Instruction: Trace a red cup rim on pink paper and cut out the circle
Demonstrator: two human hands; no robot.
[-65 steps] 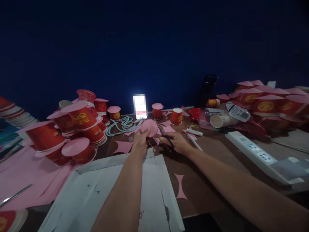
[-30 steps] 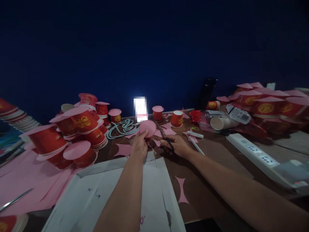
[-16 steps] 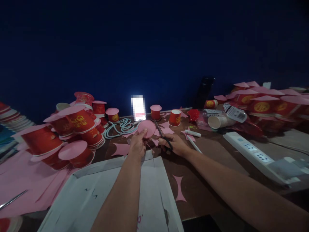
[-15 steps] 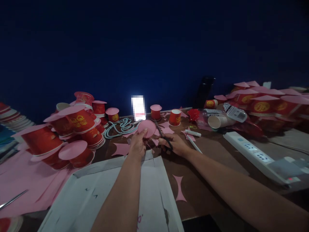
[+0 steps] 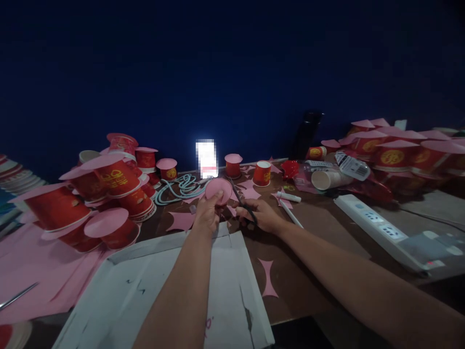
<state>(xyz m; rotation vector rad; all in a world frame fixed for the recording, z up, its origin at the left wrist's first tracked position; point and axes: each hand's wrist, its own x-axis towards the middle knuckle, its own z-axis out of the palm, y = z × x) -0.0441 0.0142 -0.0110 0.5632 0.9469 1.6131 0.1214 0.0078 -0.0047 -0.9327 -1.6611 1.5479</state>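
Note:
A round pink paper disc (image 5: 218,189) is pinched in my left hand (image 5: 208,213), thumb on its face. My right hand (image 5: 262,215) grips a pair of dark-handled scissors (image 5: 248,210), whose blades point up and left beside the disc's right edge. Whether the blades touch the paper I cannot tell. Pink paper offcuts (image 5: 250,190) lie around and behind the hands. Behind them stand a red paper cup (image 5: 262,173) with a bare white base and another red cup (image 5: 233,167) topped by a pink disc.
Stacked red cups with pink discs (image 5: 119,179) crowd the left, beside pink sheets (image 5: 39,276). More cups (image 5: 394,155) fill the far right. A power strip (image 5: 374,228), glue stick (image 5: 288,197), pale cable (image 5: 178,189), lit phone (image 5: 206,159) and white board (image 5: 163,291) surround the hands.
The whole view has shifted slightly, so things sit a little farther left and higher. Both hands keep their holds on the disc and the scissors.

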